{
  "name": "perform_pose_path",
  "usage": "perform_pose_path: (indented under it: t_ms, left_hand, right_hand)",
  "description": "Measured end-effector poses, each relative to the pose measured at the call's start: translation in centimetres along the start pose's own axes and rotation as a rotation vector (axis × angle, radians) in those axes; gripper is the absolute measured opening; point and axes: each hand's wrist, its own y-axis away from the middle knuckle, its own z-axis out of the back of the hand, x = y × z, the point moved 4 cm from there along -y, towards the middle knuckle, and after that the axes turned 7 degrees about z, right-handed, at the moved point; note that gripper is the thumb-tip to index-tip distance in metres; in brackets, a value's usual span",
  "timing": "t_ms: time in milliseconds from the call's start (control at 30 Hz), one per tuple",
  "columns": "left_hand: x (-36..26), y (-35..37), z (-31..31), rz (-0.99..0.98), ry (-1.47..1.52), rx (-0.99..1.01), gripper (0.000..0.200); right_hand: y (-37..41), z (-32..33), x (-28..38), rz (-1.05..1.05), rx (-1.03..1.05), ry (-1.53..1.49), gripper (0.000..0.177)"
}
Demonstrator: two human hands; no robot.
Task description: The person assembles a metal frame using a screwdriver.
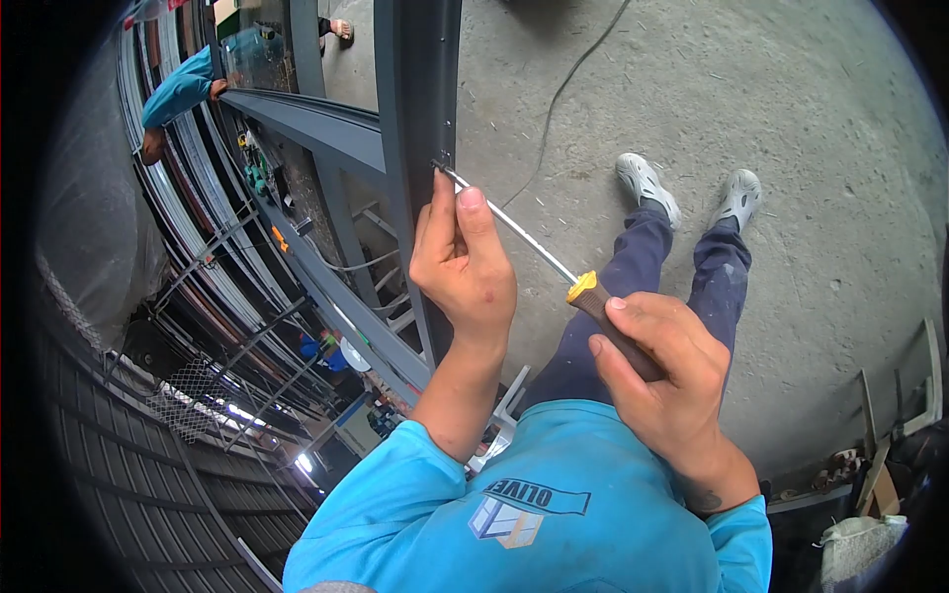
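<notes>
My right hand (pixel 672 371) is closed round the brown handle of a screwdriver (pixel 534 244) with a yellow collar. Its long metal shaft slants up and left to the edge of a dark grey metal frame (pixel 417 119). There the tip meets a small dark piece (pixel 440 166), too small to name, at the frame's edge. My left hand (pixel 465 252) is beside the tip, its fingertips pinched at that small dark piece, thumb near the shaft.
A co-worker in a blue sleeve (pixel 183 89) touches the frame's crossbar (pixel 306 124) at upper left. Long profiles (pixel 188 212) are racked behind. A cable (pixel 549 124) runs over the concrete floor (pixel 791 89). A cloth sack (pixel 860 549) lies at lower right.
</notes>
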Motion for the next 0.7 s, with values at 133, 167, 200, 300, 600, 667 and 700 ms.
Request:
perform_pose_path:
  t_ms: [133, 167, 200, 300, 600, 667, 700]
  left_hand:
    - [0.1, 0.0, -0.1, -0.011, 0.010, -0.016, 0.035]
    - [0.2, 0.0, -0.1, -0.001, 0.021, -0.011, 0.035]
    - [0.2, 0.0, -0.1, 0.009, 0.032, -0.007, 0.036]
    - [0.1, -0.1, -0.1, 0.004, 0.039, -0.001, 0.036]
    - [0.0, -0.1, 0.0, 0.049, 0.089, 0.016, 0.036]
    - [0.0, -0.1, 0.0, 0.040, 0.086, 0.014, 0.036]
    - [0.0, -0.1, 0.0, 0.029, 0.079, 0.021, 0.036]
  right_hand:
    - [-0.4, 0.1, 0.2, 0.012, 0.011, 0.022, 0.026]
    - [-0.5, 0.1, 0.2, 0.012, 0.013, 0.022, 0.026]
    - [-0.5, 0.1, 0.3, 0.012, 0.016, 0.034, 0.027]
    - [-0.6, 0.1, 0.7, 0.033, 0.029, 0.087, 0.028]
    - [-1.4, 0.6, 1.9, 0.128, 0.133, 0.239, 0.035]
    - [-1.4, 0.4, 1.8, 0.128, 0.131, 0.224, 0.035]
    - [-1.4, 0.3, 1.8, 0.123, 0.128, 0.218, 0.034]
